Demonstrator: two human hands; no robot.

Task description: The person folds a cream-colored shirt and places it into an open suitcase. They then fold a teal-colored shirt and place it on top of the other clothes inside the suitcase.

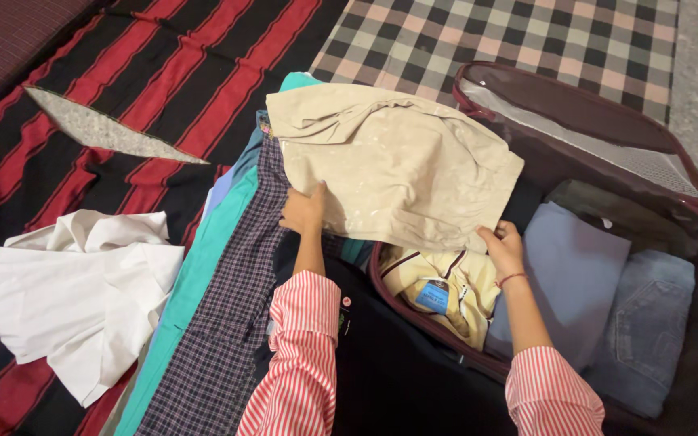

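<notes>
- Head view: left hand grips the left edge of a beige garment; right hand pinches its lower right corner.
- Garment held spread above the open maroon suitcase, over a yellow shirt.
- Folded blue cloth and jeans inside the suitcase.
- Checked shirt and white garment left of it.
</notes>
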